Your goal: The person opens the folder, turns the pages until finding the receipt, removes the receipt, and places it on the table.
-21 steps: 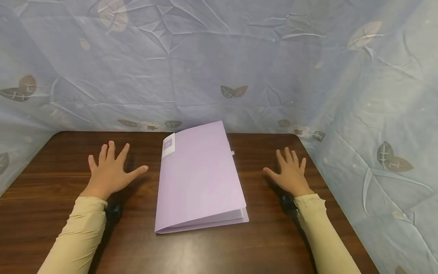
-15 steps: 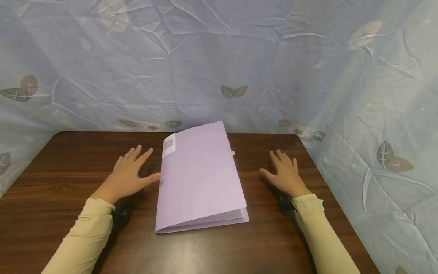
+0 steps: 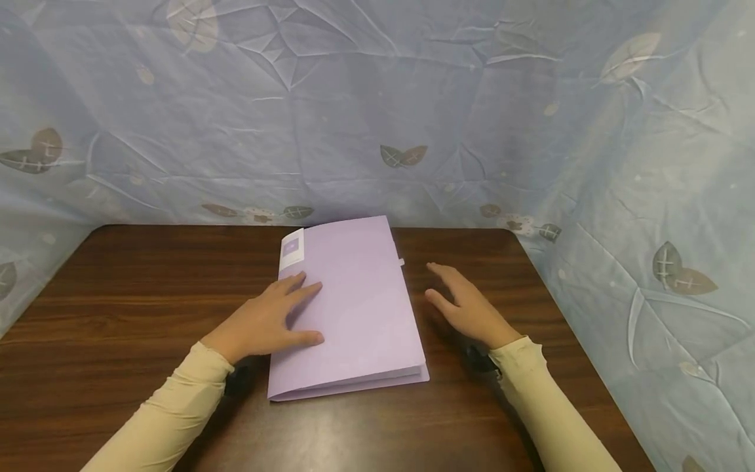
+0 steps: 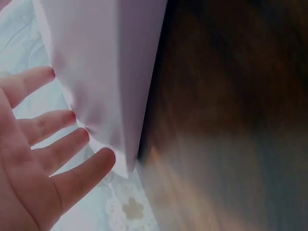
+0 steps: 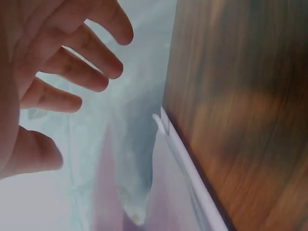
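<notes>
A light purple folder [image 3: 360, 301] lies on the dark wooden table, its spine toward the left and a white label [image 3: 291, 248] at its upper left corner. My left hand [image 3: 268, 321] reaches over the spine side, with straight, spread fingertips on the cover. In the left wrist view those fingertips [image 4: 103, 161] meet the folder's surface [image 4: 91, 53]. My right hand [image 3: 468, 308] is held just right of the folder, apart from it, fingers relaxed and holding nothing. The right wrist view shows the folder's open-side edge [image 5: 192, 178] below that hand [image 5: 62, 62].
Wrinkled pale blue cloth [image 3: 354, 118] with leaf prints hangs behind the table [image 3: 130, 295] and along its right side [image 3: 666, 249]. A small light tab [image 3: 402, 262] sticks out from the folder's right edge. Dark wrist cameras are strapped under both sleeves.
My left hand has moved right from the bare table onto the folder, and the raised cover has sunk a little. My right hand has shifted left toward the folder and turned its fingers inward.
</notes>
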Tool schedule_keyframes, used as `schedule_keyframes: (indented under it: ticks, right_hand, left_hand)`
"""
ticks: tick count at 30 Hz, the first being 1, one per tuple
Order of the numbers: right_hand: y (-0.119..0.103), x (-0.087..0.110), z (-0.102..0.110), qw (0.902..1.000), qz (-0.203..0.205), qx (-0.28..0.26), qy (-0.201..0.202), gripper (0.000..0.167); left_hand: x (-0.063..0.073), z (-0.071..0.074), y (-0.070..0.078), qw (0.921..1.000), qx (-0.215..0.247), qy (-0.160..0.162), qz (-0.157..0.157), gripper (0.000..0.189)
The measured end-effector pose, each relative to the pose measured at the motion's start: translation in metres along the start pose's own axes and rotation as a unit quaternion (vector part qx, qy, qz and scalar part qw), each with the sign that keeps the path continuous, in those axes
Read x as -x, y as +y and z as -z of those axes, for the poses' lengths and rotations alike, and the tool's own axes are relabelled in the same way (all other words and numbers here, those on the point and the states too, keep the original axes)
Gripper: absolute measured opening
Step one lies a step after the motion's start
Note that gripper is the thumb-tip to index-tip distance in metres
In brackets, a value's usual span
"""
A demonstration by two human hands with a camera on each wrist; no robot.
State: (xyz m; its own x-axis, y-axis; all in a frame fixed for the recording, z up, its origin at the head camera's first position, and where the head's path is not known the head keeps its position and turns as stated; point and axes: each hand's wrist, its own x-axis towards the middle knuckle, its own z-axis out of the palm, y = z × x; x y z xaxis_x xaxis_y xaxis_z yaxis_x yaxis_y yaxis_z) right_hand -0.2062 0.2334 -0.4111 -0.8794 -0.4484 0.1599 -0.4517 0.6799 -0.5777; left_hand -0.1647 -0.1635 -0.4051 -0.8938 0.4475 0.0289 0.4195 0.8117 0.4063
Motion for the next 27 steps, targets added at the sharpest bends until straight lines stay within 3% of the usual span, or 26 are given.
schedule_keyframes:
  ticks: [4,11,27]
  right_hand:
    - [-0.01,-0.001,-0.009,0.9993,0.007,0.006,-0.036,0.066]
    - [-0.023,-0.004,-0.025,0.9909,0.021,0.066,-0.115,0.072]
    - [-0.015,-0.025,-0.039,0.9802,0.012,0.113,-0.162,0.071]
  left_hand:
    - [-0.003,-0.005,0.003,0.9999,-0.012,0.002,-0.005,0.092]
    - [-0.009,-0.009,0.008,0.9996,-0.026,0.0,-0.009,0.09]
    - [-0.03,-0.015,0.006,0.9993,-0.036,-0.009,-0.003,0.088]
